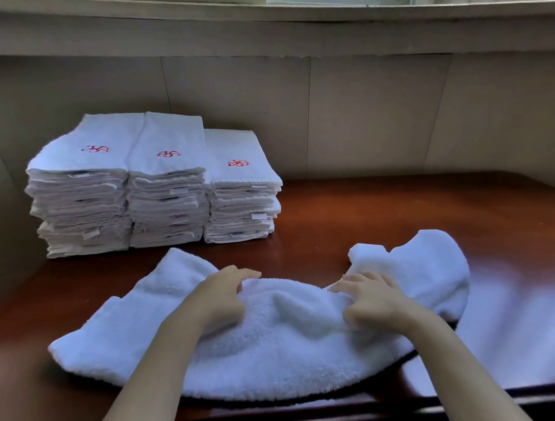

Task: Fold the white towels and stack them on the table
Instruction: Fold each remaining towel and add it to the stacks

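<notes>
A loose white towel [274,348] lies spread and rumpled across the near half of the dark wooden table [404,212]. My left hand [220,296] pinches a fold of it near its middle. My right hand [371,299] grips a bunched ridge of the same towel a little to the right. The towel's right end is folded up on itself. At the back left stand three stacks of folded white towels [153,187], side by side, each topped with a red embroidered mark. The right stack is lower than the other two.
A tiled wall [361,109] runs close behind the table, with a window ledge [319,18] above it. The stacks sit against the left wall. The table's front edge [320,411] lies just below the towel. Bare wood shows at the right.
</notes>
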The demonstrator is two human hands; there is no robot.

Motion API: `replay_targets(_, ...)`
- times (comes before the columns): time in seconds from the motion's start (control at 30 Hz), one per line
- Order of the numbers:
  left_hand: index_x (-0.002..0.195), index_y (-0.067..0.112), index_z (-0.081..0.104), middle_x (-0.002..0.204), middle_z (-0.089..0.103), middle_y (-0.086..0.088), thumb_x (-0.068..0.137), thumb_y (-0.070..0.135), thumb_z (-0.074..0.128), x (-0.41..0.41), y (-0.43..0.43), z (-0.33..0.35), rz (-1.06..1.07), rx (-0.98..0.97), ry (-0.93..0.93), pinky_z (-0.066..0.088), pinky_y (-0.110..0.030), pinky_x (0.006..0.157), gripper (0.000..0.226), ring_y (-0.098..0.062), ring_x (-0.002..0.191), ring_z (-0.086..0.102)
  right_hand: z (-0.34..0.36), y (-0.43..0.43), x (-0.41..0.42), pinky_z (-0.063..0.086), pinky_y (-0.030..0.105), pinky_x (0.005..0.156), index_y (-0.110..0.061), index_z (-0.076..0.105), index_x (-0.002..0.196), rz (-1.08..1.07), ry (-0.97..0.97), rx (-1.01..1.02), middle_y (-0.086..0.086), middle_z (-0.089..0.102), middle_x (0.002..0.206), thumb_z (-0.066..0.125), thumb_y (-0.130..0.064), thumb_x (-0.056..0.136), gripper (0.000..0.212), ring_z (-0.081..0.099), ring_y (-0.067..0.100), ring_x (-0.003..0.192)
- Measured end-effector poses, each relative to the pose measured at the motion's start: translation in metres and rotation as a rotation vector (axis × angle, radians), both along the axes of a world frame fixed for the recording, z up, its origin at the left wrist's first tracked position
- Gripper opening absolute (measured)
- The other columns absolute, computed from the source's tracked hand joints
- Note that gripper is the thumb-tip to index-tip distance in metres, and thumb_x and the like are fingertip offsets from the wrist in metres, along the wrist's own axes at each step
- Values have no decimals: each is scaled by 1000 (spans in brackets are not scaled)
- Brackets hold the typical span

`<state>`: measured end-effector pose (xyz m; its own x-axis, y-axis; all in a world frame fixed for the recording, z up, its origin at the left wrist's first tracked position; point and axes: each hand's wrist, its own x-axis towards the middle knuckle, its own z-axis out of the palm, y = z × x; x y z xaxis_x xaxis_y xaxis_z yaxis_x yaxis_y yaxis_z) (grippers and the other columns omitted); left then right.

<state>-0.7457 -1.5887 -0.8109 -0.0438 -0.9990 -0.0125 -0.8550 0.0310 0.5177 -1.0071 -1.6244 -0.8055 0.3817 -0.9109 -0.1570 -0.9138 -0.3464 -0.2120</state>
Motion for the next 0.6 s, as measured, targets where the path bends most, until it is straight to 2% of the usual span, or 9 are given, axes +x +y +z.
replay_targets(0.07, 121, 44, 55, 76, 49, 18, 76, 8, 47, 0, 1, 1, 63, -4, 31, 37, -20, 62, 58, -3, 72, 49, -4, -5, -1, -11, 51, 113, -44, 36, 139, -61, 5, -16, -6, 12, 158, 45, -27, 80, 62, -3, 17, 145)
replay_targets(0.17, 82, 40, 59, 69, 50, 16, 76, 13, 48, 1, 4, 6, 82, -2, -62, 36, -24, 59, 29, -8, 71, 49, -7, -15, -9, -12, 56, 111, -40, 26, 145, -193, 11, -127, -8, 5, 159, 34, -28, 89, 57, -10, 22, 146)
replay_targets(0.23, 67, 30, 52, 74, 49, 12, 73, 9, 48, 0, 5, 7, 38, -13, -110, 35, -25, 63, 22, -13, 79, 48, -4, -20, -13, -12, 58, 111, -36, 25, 146, -254, 8, -114, -6, 13, 157, 33, -15, 83, 66, -6, 25, 146)
replay_targets(0.3, 62, 25, 45, 81, 46, 9, 72, 9, 44, -1, 6, 5, -8, -22, -191, 33, -28, 71, 19, -17, 87, 43, 1, -22, -13, -6, 60, 111, -35, 34, 139, -283, -4, -132, 0, 35, 143, 36, -11, 75, 69, 14, 30, 139)
replay_targets(0.4, 61, 22, 42, 80, 46, 7, 72, 6, 46, 1, 8, 3, -24, 19, -78, 36, -26, 66, 19, -14, 76, 44, 2, -21, -11, 10, 56, 110, -31, 51, 115, -284, 5, -285, -1, 45, 101, 40, -6, 71, 51, 35, 28, 107)
replay_targets(0.47, 75, 25, 49, 78, 49, 7, 73, 5, 50, 3, 10, 9, -5, 33, -26, 34, -26, 62, 20, -15, 73, 46, 2, -21, -11, 23, 45, 104, -22, 59, 100, -292, -13, -470, -3, 41, 87, 44, -2, 77, 34, 35, 25, 91)
replay_targets(0.5, 87, 26, 53, 83, 51, 7, 75, 7, 53, 3, 9, 13, 32, -18, -92, 35, -28, 66, 23, -18, 79, 51, 3, -21, -11, 28, 40, 96, -16, 61, 95, -321, -62, -577, 0, 43, 84, 48, -2, 80, 25, 36, 25, 86)
replay_targets(0.57, 105, 19, 59, 93, 57, -1, 79, 7, 59, 0, 5, 19, 189, -395, -332, 37, -34, 75, 28, -27, 90, 58, 12, -20, -11, 32, 38, 81, -5, 62, 86, -424, -263, -795, 11, 52, 84, 55, -1, 82, 10, 45, 31, 83)
replay_targets(0.6, 101, 12, 63, 90, 59, -9, 76, 3, 63, -2, 3, 23, 295, -603, -422, 40, -37, 73, 26, -31, 84, 61, 18, -18, -10, 34, 40, 77, -2, 61, 81, -471, -377, -929, 17, 54, 83, 59, 1, 79, 4, 49, 36, 82)
